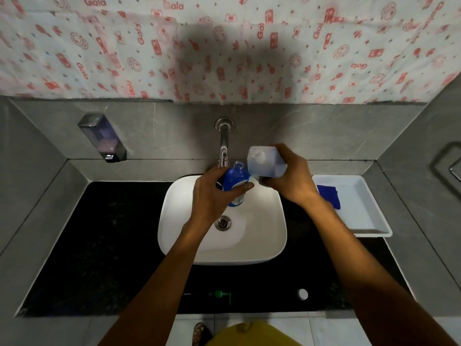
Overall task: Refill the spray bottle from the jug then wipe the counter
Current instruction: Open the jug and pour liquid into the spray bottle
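Blue spray bottle [235, 182], its neck open at the top with no trigger head on it, is held over the far part of the white basin [179, 221], just below the chrome tap [223, 143]. The left hand [214, 193] is wrapped around the bottle's body, fingers closed on its near side and thumb across the label, keeping it roughly upright with a slight lean.

Touching or almost touching the bottle's mouth from the right is a translucent white jug [265, 161], tipped over toward the bottle so that its mouth points down and left. The right hand [291, 178] grips it firmly from the right side, fingers curled around its far wall. Whether liquid is running between the two cannot be made out.

The basin sits on a black counter [112, 245], set between grey tiled walls. On the counter's near edge lies a green-collared pump head [220, 295] with its tube stretched out to the left, and to its right a small white cap [302, 294]. At the far right stands a white tray [374, 221] holding a folded blue cloth [330, 194], partly hidden by the right wrist. A soap dispenser [102, 137] is fixed to the wall at the far left.
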Motion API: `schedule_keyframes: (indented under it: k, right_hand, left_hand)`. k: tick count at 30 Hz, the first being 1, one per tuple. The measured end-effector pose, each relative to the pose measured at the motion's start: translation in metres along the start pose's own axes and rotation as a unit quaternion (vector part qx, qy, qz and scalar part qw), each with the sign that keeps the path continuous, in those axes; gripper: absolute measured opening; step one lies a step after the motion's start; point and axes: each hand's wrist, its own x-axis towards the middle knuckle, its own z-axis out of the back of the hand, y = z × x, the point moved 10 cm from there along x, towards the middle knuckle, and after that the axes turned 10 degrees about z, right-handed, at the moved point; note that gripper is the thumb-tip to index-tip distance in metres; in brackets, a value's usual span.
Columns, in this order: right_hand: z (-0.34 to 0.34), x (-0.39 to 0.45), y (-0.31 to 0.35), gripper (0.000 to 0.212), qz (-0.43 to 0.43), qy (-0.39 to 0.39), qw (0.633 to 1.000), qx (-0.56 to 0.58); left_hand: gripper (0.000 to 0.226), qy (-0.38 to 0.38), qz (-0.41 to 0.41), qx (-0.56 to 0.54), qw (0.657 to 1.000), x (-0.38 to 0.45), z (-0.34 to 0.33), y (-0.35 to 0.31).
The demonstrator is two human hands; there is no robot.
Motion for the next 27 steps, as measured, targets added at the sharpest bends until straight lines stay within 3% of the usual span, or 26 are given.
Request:
schedule_keyframes:
  k: [3, 6, 10, 15, 27]
  right_hand:
    - [-0.021, -0.039, -0.018, 0.080, -0.057, 0.016, 0.995, 0.077]
    - [-0.051, -0.085, -0.028, 0.082, -0.087, 0.058, 0.986, 0.131]
    - [-0.080, -0.148, -0.038, 0.076, -0.095, 0.096, 0.975, 0.175]
    - [-0.106, -0.217, -0.063, 0.076, -0.129, 0.128, 0.966, 0.181]
    - [-0.148, -0.298, -0.106, 0.083, -0.182, 0.144, 0.967, 0.110]
  left_hand:
    - [0.054, 0.037, 0.070, -0.003, 0.997, -0.015, -0.009, 0.031]
    - [0.046, 0.065, 0.065, -0.017, 0.996, -0.044, -0.014, 0.047]
    - [0.058, 0.082, 0.092, -0.058, 0.991, -0.093, -0.022, 0.083]
    - [0.055, 0.119, 0.177, -0.060, 0.975, -0.151, -0.024, 0.137]
    - [0.054, 0.097, 0.308, -0.006, 0.946, -0.224, 0.039, 0.266]
